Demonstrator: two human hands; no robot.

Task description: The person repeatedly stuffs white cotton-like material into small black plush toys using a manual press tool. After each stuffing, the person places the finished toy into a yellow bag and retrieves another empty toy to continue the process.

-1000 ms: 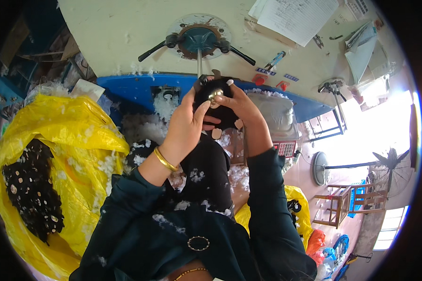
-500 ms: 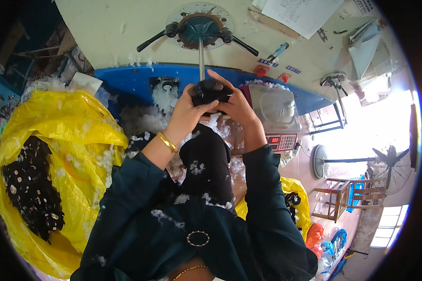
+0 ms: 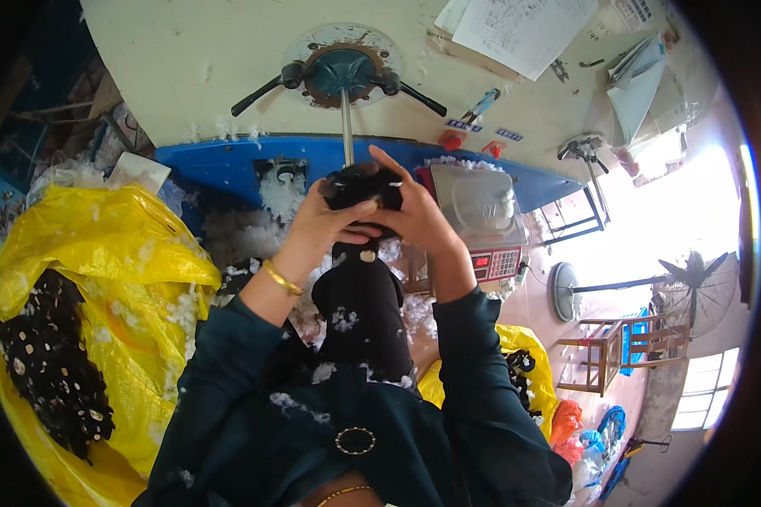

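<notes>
Fluff (image 3: 300, 404), white and loose, is scattered over the dark shirt (image 3: 313, 444) and black trousers (image 3: 359, 317) nearest the camera. Beyond the knees, a soft black piece (image 3: 362, 193) is held up between 2 hands: it is clasped from the left by the curled fingers and thumb of the left hand (image 3: 314, 224), and gripped from the right by the right hand (image 3: 421, 211), whose index finger is extended upward. It is placed just below a metal tube (image 3: 347, 127); whether the 2 are touching cannot be told. Handling of this piece is judged to be under way and unfinished, since it is not yet set down; how full it is cannot be seen. Dark spotted pieces (image 3: 46, 355) are heaped in a yellow bag (image 3: 131, 245) at left; whether those are done or waiting cannot be told. At right, a scale (image 3: 507, 264) is seen. Farther off are a pale worktable (image 3: 169, 59) with 2 black handles (image 3: 420, 98), a wooden chair (image 3: 600, 348) and a fan (image 3: 693, 283).
</notes>
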